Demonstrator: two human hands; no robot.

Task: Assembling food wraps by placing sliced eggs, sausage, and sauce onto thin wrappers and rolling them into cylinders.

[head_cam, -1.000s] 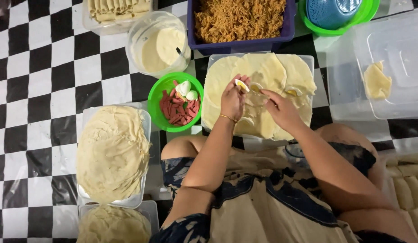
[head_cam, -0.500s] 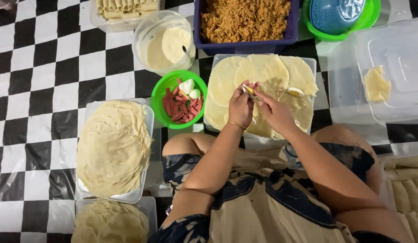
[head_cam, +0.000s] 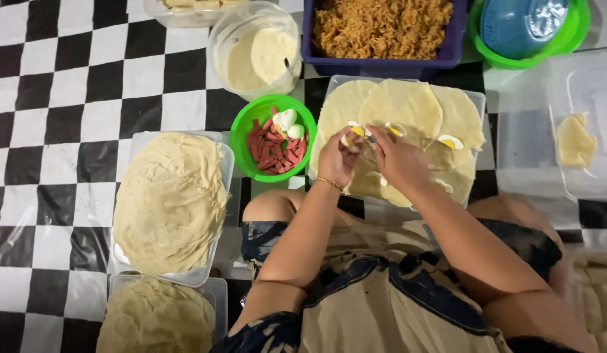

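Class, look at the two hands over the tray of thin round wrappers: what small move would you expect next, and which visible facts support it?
Probably the left hand and right hand set the boiled egg piece they pinch onto a bare thin round wrapper. Other egg pieces already lie on neighbouring wrappers in the clear plastic tray, and both hands hover just above the sheets.

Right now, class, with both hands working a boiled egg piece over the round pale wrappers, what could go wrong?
1. The egg piece between left hand and right hand looks small; it might crumble or slip.
2. The thin round pale wrappers overlap, so pressing could tear them.
3. The green plastic bowl of sausage strips sits near the left forearm; a nudge might tip it.
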